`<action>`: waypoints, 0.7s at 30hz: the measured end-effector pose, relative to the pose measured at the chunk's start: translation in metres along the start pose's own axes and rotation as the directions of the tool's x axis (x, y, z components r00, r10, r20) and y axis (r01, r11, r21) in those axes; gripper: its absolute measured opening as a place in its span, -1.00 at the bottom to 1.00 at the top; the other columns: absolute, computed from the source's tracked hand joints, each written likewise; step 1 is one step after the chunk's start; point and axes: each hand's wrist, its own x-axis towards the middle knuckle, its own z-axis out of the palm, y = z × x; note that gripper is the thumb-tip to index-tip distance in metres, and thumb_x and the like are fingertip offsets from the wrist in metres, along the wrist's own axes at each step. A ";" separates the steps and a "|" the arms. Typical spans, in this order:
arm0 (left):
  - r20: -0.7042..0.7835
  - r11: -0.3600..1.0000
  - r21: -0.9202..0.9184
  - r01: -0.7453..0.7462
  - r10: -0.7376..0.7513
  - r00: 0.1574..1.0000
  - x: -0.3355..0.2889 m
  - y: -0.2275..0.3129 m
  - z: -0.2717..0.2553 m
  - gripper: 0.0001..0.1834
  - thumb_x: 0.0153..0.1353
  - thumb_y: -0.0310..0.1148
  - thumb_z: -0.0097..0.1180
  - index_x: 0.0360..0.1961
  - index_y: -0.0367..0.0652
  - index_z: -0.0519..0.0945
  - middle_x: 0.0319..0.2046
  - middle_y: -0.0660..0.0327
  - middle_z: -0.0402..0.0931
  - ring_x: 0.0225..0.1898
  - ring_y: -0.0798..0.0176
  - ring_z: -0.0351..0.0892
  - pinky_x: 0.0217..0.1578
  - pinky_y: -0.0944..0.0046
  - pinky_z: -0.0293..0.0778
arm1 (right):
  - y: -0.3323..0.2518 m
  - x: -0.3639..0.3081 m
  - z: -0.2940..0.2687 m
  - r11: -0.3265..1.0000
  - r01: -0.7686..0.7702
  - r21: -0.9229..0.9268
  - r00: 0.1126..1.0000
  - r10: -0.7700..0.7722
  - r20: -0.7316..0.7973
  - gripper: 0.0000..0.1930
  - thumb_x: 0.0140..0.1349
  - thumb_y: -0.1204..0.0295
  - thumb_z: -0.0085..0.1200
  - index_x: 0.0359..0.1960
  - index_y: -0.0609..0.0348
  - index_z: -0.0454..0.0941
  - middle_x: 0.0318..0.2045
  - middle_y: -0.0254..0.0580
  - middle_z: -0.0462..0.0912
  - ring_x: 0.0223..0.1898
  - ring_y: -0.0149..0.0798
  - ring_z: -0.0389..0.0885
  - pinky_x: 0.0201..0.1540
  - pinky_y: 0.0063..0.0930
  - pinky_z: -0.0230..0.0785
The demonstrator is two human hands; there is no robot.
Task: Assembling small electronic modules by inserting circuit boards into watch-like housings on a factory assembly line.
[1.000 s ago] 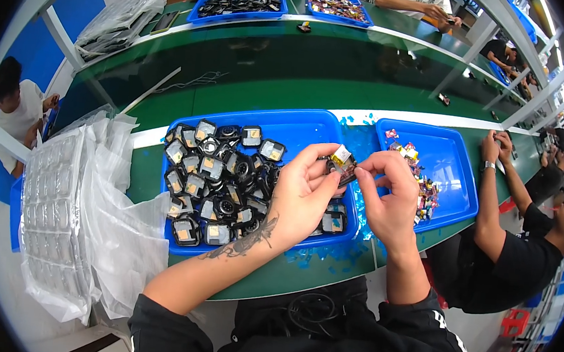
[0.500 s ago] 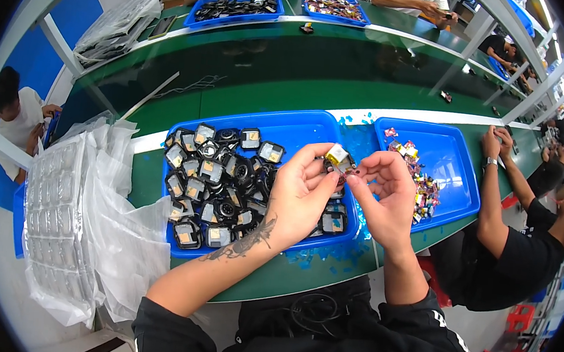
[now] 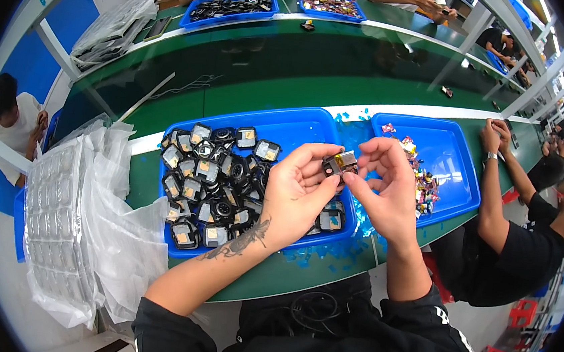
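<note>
L hand clamps small dark module above right edge of blue tray; R hand has thumb touching, grip unclear. Prob. light, stiff, fragile; best held by sides.

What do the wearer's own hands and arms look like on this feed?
The left hand and right hand are ungloved. A dark tattoo marks the left forearm. Short black sleeves end near the elbows; the right one has white stripes.
</note>
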 end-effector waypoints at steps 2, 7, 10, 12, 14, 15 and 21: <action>-0.012 1.000 -0.006 0.011 -0.011 1.000 0.001 0.000 -0.001 -0.62 0.21 -0.66 0.07 0.08 -0.39 0.41 0.00 0.00 0.52 -0.02 0.24 0.60 0.01 0.32 0.55 | 0.001 0.000 0.003 1.000 -0.018 0.011 1.000 0.018 0.007 -0.62 0.05 0.62 0.24 -0.08 0.23 0.42 -0.39 -0.35 0.53 -0.39 -0.53 0.50 -0.38 -0.70 0.39; -0.062 0.998 -0.046 0.032 -0.035 0.997 0.002 -0.001 -0.003 -0.62 0.20 -0.65 0.10 0.07 -0.40 0.43 -0.01 0.01 0.51 -0.04 0.21 0.61 -0.04 0.30 0.59 | 0.004 0.004 0.003 0.999 -0.051 0.017 0.997 0.050 0.066 -0.61 0.07 0.61 0.23 -0.04 0.25 0.41 -0.37 -0.30 0.57 -0.35 -0.51 0.54 -0.35 -0.66 0.43; -0.054 1.000 -0.020 0.020 -0.021 0.998 0.004 0.001 -0.005 -0.57 0.23 -0.61 0.10 0.14 -0.37 0.38 0.00 0.01 0.48 -0.04 0.21 0.60 -0.05 0.28 0.60 | 0.008 0.011 0.005 0.994 -0.078 0.074 0.994 0.072 0.084 -0.60 0.08 0.61 0.21 -0.02 0.27 0.40 -0.36 -0.27 0.59 -0.35 -0.51 0.55 -0.32 -0.66 0.43; -0.119 0.997 -0.073 0.032 -0.040 0.992 0.006 0.008 -0.004 -0.49 0.29 -0.53 0.07 0.24 -0.31 0.27 0.03 0.01 0.46 -0.03 0.23 0.58 -0.06 0.27 0.61 | 0.016 0.024 0.004 0.967 -0.135 0.217 0.978 0.095 0.184 -0.59 0.09 0.62 0.21 -0.01 0.28 0.39 -0.37 -0.26 0.60 -0.35 -0.51 0.56 -0.30 -0.66 0.43; -0.261 0.998 -0.014 0.059 -0.061 0.963 0.009 0.010 -0.007 -0.50 0.40 -0.33 -0.04 0.28 -0.25 0.18 0.06 0.02 0.42 0.00 0.17 0.56 -0.07 0.19 0.59 | 0.017 0.046 0.004 0.955 -0.225 0.192 0.946 0.167 0.279 -0.59 0.13 0.56 0.22 0.01 0.29 0.39 -0.38 -0.21 0.66 -0.34 -0.48 0.59 -0.33 -0.63 0.40; -0.334 0.999 -0.014 0.040 -0.043 0.942 0.012 0.011 -0.006 -0.52 0.41 -0.31 -0.06 0.26 -0.25 0.19 0.08 0.00 0.40 0.03 0.14 0.54 -0.06 0.17 0.58 | 0.021 0.066 0.003 0.966 -0.220 0.138 0.947 0.177 0.268 -0.58 0.11 0.54 0.24 0.00 0.28 0.40 -0.38 -0.19 0.67 -0.34 -0.47 0.59 -0.36 -0.62 0.38; -0.478 0.973 -0.065 -0.224 0.166 0.862 0.008 0.036 -0.010 -0.56 0.38 -0.27 -0.01 0.19 -0.21 0.28 0.07 0.04 0.38 -0.05 0.23 0.46 -0.13 0.19 0.46 | 0.109 0.206 0.013 0.907 -0.382 -0.178 0.899 0.409 0.156 -0.49 -0.17 0.47 0.44 -0.13 0.24 0.50 -0.51 -0.25 0.58 -0.55 -0.46 0.46 -0.53 -0.54 0.28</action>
